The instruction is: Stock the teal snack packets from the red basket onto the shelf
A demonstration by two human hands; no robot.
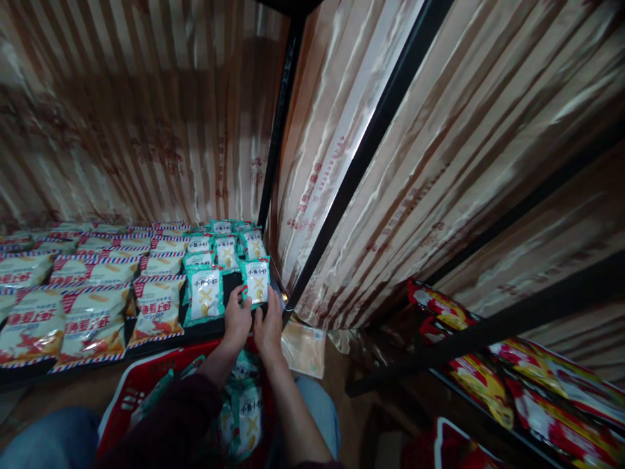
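Two hands on one pkt. Teal/white snack packet (257, 280) stood roughly upright at the front R corner of the black shelf (233, 288), just beside the post (282, 117). L hand (237, 320) was at its lower L edge, R hand (268, 329) at its lower R. Fingers of both touched the pkt from opp. sides; couldn't tell if clamped or only resting on it.

Containers: red basket (129, 389) w/ white rim sat below the shelf edge, between the person's knees, partly hidden by forearms. Inside: several loose teal pkts (249, 413), same design, lying at mixed angles; exact count n/a, sleeve blocked the view. 2nd basket (439, 446), also red w/ white rim, was cut off at the bottom R; contents too dark to ID.

Shelf load: more teal pkts (204, 293) in short columns behind and L of the held one, w/ a bare black strip between the front two. Further L, orange/white bags (155, 311) w/ red lettering and striped ends stood in rows, several deep.

R side: lower rack held red/yellow bags (481, 384), lying slanted, partly behind a dark bar. Flat see-through sheet or bag (303, 348) lay near the post's base. Beige pleated sheeting w/ red print (209, 130) hung behind it all.
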